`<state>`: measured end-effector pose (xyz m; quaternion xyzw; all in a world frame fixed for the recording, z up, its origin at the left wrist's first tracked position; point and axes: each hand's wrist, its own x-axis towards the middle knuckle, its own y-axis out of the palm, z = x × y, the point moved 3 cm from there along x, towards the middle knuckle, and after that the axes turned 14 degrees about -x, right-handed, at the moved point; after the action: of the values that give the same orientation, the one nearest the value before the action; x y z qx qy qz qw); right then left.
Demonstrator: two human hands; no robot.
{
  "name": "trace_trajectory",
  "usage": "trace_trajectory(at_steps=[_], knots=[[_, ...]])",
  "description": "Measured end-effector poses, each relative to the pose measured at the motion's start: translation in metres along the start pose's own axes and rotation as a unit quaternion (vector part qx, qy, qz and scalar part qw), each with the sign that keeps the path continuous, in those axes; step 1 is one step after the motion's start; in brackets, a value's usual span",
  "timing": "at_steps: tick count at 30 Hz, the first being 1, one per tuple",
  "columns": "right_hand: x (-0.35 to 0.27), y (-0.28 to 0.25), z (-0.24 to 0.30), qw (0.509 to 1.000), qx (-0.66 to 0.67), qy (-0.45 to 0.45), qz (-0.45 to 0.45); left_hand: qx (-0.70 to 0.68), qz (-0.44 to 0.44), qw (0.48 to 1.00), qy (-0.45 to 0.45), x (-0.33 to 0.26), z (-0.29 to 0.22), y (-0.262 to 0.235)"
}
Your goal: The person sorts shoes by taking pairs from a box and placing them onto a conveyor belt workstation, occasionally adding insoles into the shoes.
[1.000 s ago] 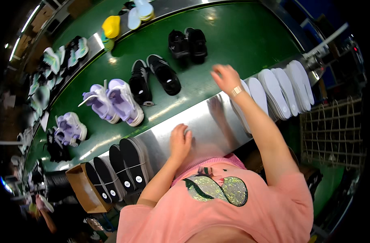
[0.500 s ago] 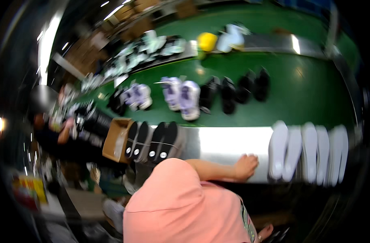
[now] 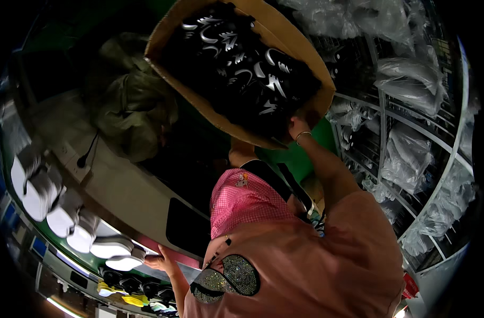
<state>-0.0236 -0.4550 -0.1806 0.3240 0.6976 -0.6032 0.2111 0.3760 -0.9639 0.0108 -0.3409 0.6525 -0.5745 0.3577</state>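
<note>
Dim overall, with a black fisheye vignette ringing the frame and straight shelf rails bowing near the rim. Glare glints off the plastic bags at right (and off the white soles lower left). Deep shadow fills the centre; edges smear softly.

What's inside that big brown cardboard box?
The big brown cardboard box is filled with black shoe pieces with silvery marks. The right hand grips its edge. Whatever lies deeper is covered.

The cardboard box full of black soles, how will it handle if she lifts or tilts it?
The box looks piled with black soles, so probably heavy. Its cardboard wall may flex. The right hand is at its edge; tilted, loose soles could spill.
</note>
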Motion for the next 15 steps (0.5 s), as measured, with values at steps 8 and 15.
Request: trace_trajectory(at_steps=[8,15], knots=[[0.100,-0.020,-0.003,0.990,-0.091,0.023,-0.103,-0.157,0.119,0.955,-0.222,0.006,-0.014,-0.020],[0.132,-0.034,-0.019,0.983,-0.141,-0.114,0.017,-0.226,0.091,0.924,-0.296,0.002,-0.005,-0.025]])
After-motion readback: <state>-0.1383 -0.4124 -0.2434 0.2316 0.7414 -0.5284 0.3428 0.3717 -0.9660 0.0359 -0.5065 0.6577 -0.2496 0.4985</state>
